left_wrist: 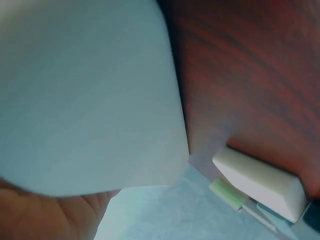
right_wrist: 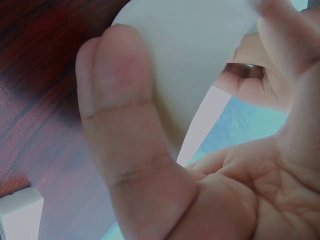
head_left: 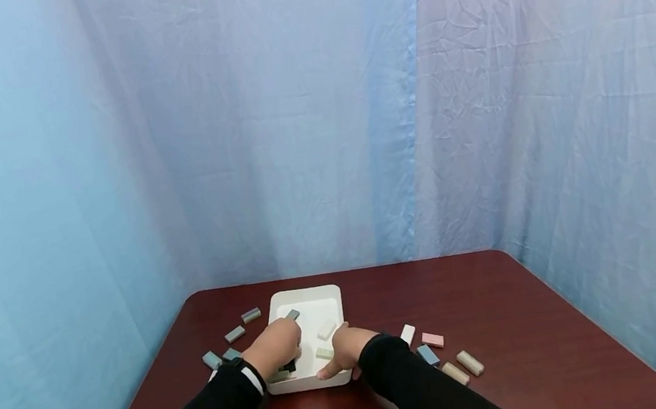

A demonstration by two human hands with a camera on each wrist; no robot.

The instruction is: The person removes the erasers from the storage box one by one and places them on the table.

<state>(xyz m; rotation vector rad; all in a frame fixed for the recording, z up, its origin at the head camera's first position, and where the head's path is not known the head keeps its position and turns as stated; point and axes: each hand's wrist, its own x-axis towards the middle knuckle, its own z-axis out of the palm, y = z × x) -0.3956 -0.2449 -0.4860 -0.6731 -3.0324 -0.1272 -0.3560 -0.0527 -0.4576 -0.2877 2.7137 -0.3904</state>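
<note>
A white rectangular tray (head_left: 304, 295) stands on the table with several small pale blocks inside, among them a pale green block (head_left: 324, 353) and a white block (head_left: 327, 329). My right hand (head_left: 345, 351) grips the tray's right wall, thumb over the rim and fingers along the outside, as the right wrist view shows. Inside the tray's left half is my left hand (head_left: 277, 344), fingers curled downward. A grey-green block (head_left: 293, 314) lies just beyond its knuckles. The left fingertips are hidden, so I cannot tell whether they hold a block.
Left of the tray lie several grey and teal blocks, including a grey block (head_left: 235, 334) and a teal block (head_left: 212, 360). To the right are a pink block (head_left: 432, 340), a blue block (head_left: 427, 355) and cream blocks. Blue curtains (head_left: 320, 131) hang behind the dark red table (head_left: 529, 316).
</note>
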